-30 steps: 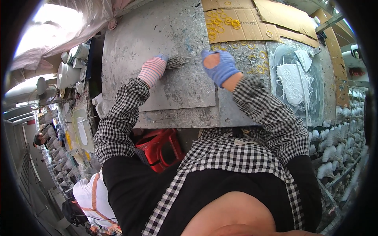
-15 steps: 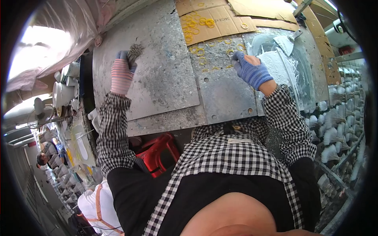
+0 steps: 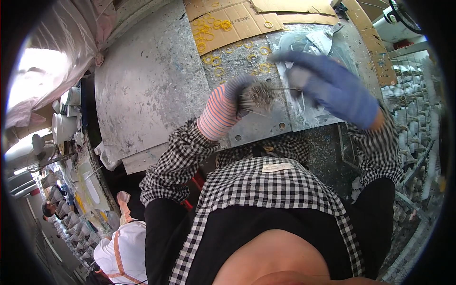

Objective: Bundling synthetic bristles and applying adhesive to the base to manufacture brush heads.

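Observation:
My left hand [image 3: 222, 108], in a pink-and-white striped glove with grey fingers, is closed around a bundle of grey bristle-like strands [image 3: 262, 96]. The strands' frayed end points to the right, over the worktable. Just right of it is my right hand [image 3: 335, 88] in a blue glove, smeared by motion. A thin dark line [image 3: 286, 89] runs between the bundle and the right fingers; what it is I cannot make out. Yellow rings [image 3: 218, 24], like rubber bands, lie loose on the cardboard [image 3: 244, 29] and on the tabletop beyond my hands.
White paste [image 3: 304, 111] coats a board at the right, with a pale scraper [image 3: 321, 43] at its far end. A grey sheet [image 3: 142, 95] covers the table's left. Racks of white brush-like bundles [image 3: 413, 114] stand at the right. Another person in white [image 3: 128, 247] is at lower left.
My left hand has carried the bundle rightward to the middle. My right hand has risen closer to the camera and moved right, beside the bundle. The view has shifted slightly.

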A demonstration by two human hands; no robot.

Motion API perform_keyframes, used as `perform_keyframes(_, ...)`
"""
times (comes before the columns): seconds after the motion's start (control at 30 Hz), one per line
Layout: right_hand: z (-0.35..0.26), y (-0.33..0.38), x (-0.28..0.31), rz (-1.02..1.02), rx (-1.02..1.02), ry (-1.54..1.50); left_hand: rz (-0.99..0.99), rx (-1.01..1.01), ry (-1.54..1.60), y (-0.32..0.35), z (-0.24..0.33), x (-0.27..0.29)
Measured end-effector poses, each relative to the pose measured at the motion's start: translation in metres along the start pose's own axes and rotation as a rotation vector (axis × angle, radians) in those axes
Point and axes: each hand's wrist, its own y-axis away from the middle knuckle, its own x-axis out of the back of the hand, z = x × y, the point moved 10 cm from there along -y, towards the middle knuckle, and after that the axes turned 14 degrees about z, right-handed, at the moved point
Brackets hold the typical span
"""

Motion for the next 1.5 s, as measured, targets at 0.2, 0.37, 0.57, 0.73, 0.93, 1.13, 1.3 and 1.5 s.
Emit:
perform_keyframes(0.2,-0.09,-0.002,-0.024,0.33,0.87,0.037,0.024,0.3,0.545,0.0,0.009,-0.046)
perform_keyframes(0.37,-0.042,-0.014,-0.101,0.023,0.763,0.146,0.281,0.786,1.302,-0.005,-0.015,-0.055)
perform_keyframes(0.57,-0.104,0.017,-0.091,0.075,0.982,0.224,0.2,0.648,1.362,0.017,-0.002,-0.058)
perform_keyframes(0.73,-0.105,0.026,-0.095,0.117,1.048,0.183,0.13,0.552,1.412,0.053,0.015,-0.072)
perform_keyframes(0.93,-0.083,0.014,-0.087,0.032,0.957,-0.16,0.033,0.436,1.475,0.021,-0.005,-0.056)
perform_keyframes(1.13,0.054,0.022,-0.119,0.108,0.427,-0.148,0.138,0.181,0.535,0.042,0.01,-0.027)
perform_keyframes(1.3,0.12,0.03,-0.166,0.327,0.439,0.269,0.461,0.355,0.57,0.075,-0.054,-0.037)
perform_keyframes(1.5,0.121,0.048,-0.164,0.502,0.522,0.33,0.208,-0.231,-0.287,0.082,-0.014,-0.059)
